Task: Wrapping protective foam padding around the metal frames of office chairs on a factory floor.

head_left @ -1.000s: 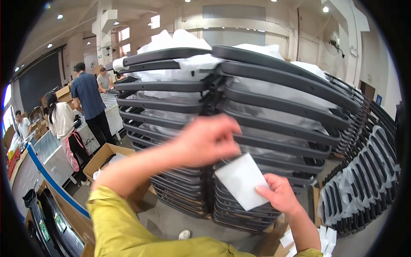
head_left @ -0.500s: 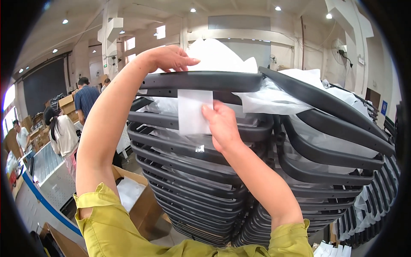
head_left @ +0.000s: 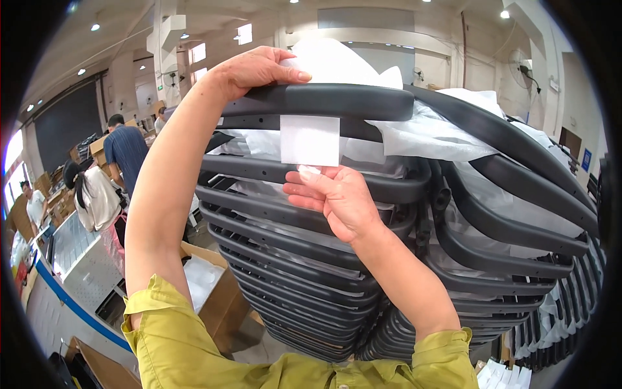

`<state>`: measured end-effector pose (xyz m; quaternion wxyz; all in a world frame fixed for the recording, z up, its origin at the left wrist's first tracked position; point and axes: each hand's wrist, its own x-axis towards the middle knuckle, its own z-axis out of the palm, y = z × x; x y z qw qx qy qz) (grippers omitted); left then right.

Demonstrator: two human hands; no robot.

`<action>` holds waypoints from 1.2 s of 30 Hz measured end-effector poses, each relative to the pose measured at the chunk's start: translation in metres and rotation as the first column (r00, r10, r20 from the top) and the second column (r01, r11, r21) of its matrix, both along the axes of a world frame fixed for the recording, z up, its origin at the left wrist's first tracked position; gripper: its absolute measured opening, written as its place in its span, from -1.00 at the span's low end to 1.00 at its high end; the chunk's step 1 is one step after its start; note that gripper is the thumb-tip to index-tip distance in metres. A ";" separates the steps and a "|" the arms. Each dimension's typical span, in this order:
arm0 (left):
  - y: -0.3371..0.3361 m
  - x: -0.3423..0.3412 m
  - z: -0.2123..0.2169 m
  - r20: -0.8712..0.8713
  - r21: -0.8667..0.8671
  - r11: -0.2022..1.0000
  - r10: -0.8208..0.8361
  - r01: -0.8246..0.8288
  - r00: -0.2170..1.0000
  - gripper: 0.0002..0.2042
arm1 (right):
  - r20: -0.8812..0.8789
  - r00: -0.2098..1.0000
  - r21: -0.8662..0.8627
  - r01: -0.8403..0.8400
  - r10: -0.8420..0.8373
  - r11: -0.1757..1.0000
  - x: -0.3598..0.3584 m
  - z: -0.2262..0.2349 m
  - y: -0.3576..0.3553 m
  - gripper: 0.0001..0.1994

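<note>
In front of me is a tall stack of curved black tubular frames with white wrapping sheets between them. My left hand rests over the left part of the topmost black bar. Its thumb lies across a white sheet above that bar, its fingers partly hidden behind. Below the bar hangs a flat white rectangular flap. Just under its lower edge, my right hand, palm turned up, pinches a small white bit between thumb and forefinger. Whether this bit is joined to the flap I cannot tell.
A second stack of black frames adjoins on the right. An open cardboard box stands low at the left. Beyond it, several people work near a grey metal bench. White strips lie low at the right.
My right hand has slid lower and turned palm up, its other fingers coming into view. The white flap hangs shorter. My left thumb now lies along the top bar and sheet.
</note>
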<state>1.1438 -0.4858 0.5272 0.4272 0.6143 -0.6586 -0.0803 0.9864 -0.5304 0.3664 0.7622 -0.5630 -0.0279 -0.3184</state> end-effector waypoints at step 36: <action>0.020 0.017 -0.033 0.494 -0.274 0.902 -0.167 0.335 0.853 -0.59 | 0.000 0.775 -0.338 0.595 -0.632 0.729 0.022 0.008 0.016 -0.73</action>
